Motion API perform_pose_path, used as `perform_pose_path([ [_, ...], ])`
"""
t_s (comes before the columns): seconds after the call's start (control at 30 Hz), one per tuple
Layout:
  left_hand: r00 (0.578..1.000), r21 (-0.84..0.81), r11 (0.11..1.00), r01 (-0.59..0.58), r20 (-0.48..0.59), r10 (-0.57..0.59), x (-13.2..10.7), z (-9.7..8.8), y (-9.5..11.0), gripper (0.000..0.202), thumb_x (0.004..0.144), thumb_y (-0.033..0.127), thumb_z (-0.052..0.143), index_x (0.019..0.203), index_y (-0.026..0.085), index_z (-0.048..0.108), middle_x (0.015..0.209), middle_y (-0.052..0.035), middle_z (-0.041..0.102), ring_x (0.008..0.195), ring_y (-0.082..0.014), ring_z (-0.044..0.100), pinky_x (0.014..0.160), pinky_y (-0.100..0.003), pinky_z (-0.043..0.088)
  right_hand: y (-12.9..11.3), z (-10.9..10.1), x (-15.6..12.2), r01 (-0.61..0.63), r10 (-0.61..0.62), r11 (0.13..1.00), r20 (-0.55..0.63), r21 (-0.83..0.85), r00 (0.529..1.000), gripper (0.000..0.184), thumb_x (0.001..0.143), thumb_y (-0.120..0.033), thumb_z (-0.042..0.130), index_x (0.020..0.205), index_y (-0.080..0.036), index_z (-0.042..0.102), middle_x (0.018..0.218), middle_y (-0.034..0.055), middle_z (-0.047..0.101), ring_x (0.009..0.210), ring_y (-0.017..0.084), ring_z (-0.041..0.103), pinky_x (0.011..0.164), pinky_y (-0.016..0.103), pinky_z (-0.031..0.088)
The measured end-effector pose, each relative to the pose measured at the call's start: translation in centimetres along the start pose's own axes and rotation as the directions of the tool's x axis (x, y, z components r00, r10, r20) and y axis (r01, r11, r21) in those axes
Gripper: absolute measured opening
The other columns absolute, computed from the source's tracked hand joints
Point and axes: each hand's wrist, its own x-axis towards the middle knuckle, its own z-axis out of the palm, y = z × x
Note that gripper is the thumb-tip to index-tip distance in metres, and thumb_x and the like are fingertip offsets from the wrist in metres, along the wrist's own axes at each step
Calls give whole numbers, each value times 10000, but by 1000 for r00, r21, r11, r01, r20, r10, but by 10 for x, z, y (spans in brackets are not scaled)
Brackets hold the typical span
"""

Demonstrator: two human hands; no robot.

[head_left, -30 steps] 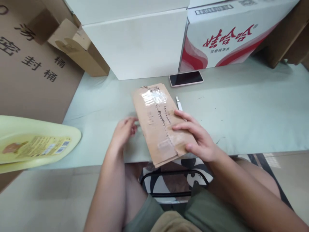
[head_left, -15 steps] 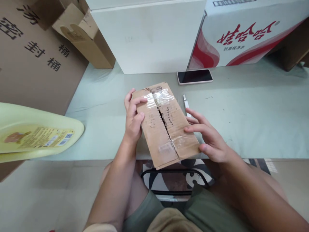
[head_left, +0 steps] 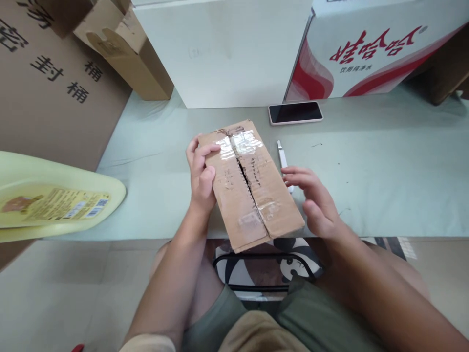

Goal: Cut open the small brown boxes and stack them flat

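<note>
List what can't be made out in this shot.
Head view, the only one:
- Inside of the box: the flaps are almost shut, so only a dark slit along the seam shows.
- Near end of the tool: hidden by the right hand.
- Palm of the left hand: hidden by its own fingers, which curl over the box's edge.
- Yellow container: cut off by the left edge, and its label print is too small to read.
</note>
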Motion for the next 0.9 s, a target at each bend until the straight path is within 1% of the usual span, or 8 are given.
perform_pose_path([
  [0.1,1000,-11,1000,-1,-14,1,-2,3,-1,571,881,762,461,1141,307,687,1380,-95,560,1500,-359,392,1227,-569,370,16,-3,-2,-249,217,912,-132,-325,967,400,985,-453,533,1319,-270,653,1227,123,638,1068,295,653,882,480,561],
  [0.2,1000,-29,1000,3,-20,-4,-3,4,0,532,901,727,461,1147,314,689,1372,-93,564,1506,-356,376,1223,-580,376,31,-4,-3,-312,325,768,-79,-560,942,441,939,-476,580,1296,-248,706,1235,153,624,1107,348,610,940,552,519],
  [0.37,1000,-37,999,12,-22,-13,-3,3,2,521,911,714,456,1166,319,681,1364,-81,571,1512,-337,371,1258,-541,348,30,-3,4,-342,442,640,-35,-688,896,193,885,-388,629,946,-218,697,963,130,666,844,291,575,726,427,467],
  [0.47,1000,-8,1000,2,-13,-2,-1,4,5,510,941,700,457,1176,313,691,1353,-85,594,1521,-329,373,1272,-534,334,24,-5,12,-494,571,570,-115,-657,813,171,876,-314,582,1004,-211,629,861,90,674,692,237,544,628,354,362],
  [0.6,997,136,991,-19,-71,29,1,8,18,428,973,608,539,1144,267,735,1452,-98,558,1506,-345,420,1274,-576,321,19,-11,16,-588,583,690,-157,-423,797,305,911,-316,497,1187,-225,587,742,15,660,634,202,558,634,317,363],
  [0.73,982,309,946,-100,-123,144,-8,7,47,271,1001,424,565,1070,259,768,1518,-88,531,1465,-314,491,1253,-546,375,18,-12,16,-581,547,798,-212,-161,810,277,945,-350,455,1135,-242,625,726,-8,640,593,153,548,603,283,399],
  [0.8,963,278,927,-251,-25,268,-18,6,64,245,988,364,561,1118,281,752,1393,-75,634,1400,-296,560,1224,-544,417,17,-13,15,-549,522,833,-236,-63,819,253,951,-367,480,1100,-243,642,807,10,666,600,140,557,599,282,433],
  [0.9,867,160,857,-489,193,459,-35,8,79,338,941,437,540,1188,286,715,1179,-54,736,1292,-299,640,1195,-560,430,16,-17,13,-411,411,910,-257,60,875,307,951,-468,552,1165,-265,636,931,34,680,687,159,612,662,319,509],
])
